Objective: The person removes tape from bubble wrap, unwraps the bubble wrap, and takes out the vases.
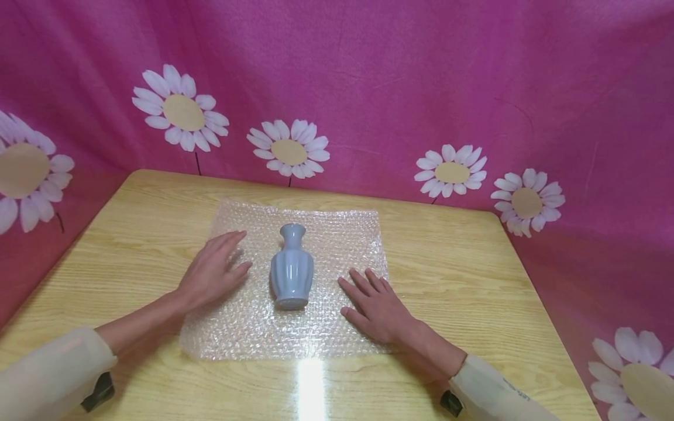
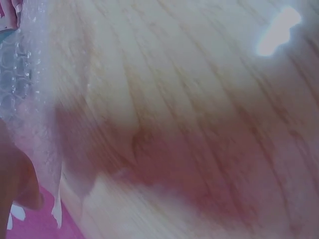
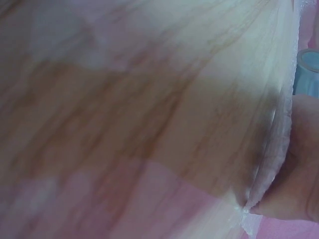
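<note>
A glossy blue-grey vase [image 1: 292, 275] lies on its side on a sheet of bubble wrap [image 1: 326, 333], its neck toward the far edge of the table. To the left of the vase, my left hand [image 1: 213, 272] is over the sheet's left side with fingers extended, apart from the vase. My right hand [image 1: 376, 307] rests palm down with spread fingers on the sheet's right side, also apart from the vase. In the right wrist view, the vase's mouth [image 3: 310, 59] shows beyond the hand and the sheet's edge.
The wooden table [image 1: 453, 263] extends around the bubble wrap, with a bright light reflection near its front. A magenta cloth [image 1: 368, 70] printed with white daisies hangs behind the table and along both sides.
</note>
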`<state>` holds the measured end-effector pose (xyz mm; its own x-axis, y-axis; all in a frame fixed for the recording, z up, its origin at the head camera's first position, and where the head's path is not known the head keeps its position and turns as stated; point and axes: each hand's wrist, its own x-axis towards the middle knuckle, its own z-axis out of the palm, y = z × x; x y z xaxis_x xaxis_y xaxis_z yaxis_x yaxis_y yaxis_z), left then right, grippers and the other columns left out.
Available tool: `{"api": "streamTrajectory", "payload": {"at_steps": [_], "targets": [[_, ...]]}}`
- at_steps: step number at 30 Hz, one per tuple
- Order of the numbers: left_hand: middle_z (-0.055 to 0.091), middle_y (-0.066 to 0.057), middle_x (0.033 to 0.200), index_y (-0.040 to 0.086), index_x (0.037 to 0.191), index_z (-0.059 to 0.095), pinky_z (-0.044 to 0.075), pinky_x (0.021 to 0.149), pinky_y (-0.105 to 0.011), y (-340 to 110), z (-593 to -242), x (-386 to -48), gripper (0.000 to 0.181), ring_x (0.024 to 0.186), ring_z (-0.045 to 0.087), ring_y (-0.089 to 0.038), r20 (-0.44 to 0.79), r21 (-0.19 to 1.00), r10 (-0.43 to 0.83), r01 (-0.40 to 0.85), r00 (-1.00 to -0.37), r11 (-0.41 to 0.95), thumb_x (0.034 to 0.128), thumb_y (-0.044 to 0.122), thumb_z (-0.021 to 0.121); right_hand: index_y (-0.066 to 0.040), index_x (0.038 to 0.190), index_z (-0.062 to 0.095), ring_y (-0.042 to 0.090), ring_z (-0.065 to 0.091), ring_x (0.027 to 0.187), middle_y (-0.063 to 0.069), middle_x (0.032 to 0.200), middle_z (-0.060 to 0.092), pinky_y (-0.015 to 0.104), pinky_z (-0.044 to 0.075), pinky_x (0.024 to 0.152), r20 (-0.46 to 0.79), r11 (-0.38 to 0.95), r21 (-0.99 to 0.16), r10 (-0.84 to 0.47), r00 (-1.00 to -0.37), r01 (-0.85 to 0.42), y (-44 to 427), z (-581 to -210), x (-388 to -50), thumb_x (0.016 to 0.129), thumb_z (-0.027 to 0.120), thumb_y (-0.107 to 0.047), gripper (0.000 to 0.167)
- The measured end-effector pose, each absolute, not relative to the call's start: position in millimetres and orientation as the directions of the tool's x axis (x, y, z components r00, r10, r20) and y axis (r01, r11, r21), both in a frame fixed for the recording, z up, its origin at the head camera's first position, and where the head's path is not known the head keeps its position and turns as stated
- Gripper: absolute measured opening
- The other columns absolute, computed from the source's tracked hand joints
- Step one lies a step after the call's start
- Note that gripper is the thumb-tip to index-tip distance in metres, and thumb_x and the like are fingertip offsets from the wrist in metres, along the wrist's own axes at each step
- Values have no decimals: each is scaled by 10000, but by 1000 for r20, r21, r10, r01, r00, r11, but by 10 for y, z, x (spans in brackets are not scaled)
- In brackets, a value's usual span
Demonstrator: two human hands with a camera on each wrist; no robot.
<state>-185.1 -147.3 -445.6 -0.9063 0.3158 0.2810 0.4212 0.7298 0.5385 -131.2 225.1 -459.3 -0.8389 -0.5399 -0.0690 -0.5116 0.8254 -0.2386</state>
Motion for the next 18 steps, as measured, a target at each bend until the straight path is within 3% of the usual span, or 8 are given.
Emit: {"api": "streamTrajectory", "payload": {"at_steps": [6,18], "targets": [[384,-224,1527,23,1515,383,269,1126,-605,-1407,-4415,-1846,669,1402,332,-406,219,566,319,387,-922,728,991,383,590,-189,1590,288,406,103,1489,120,1640,194,629,157,1158,-66,825,-238,-540,-839,-513,2253,-4594,-1310,1037,423,-476,638],[328,-200,1569,70,1549,338,304,1078,-661,-1304,-4339,-1805,714,1419,309,-409,100,567,338,333,-936,754,1007,508,495,-198,1592,283,408,102,1489,112,1642,190,638,163,1153,-64,824,-245,-539,-840,-511,2250,-4583,-1302,1037,409,-492,640]]}}
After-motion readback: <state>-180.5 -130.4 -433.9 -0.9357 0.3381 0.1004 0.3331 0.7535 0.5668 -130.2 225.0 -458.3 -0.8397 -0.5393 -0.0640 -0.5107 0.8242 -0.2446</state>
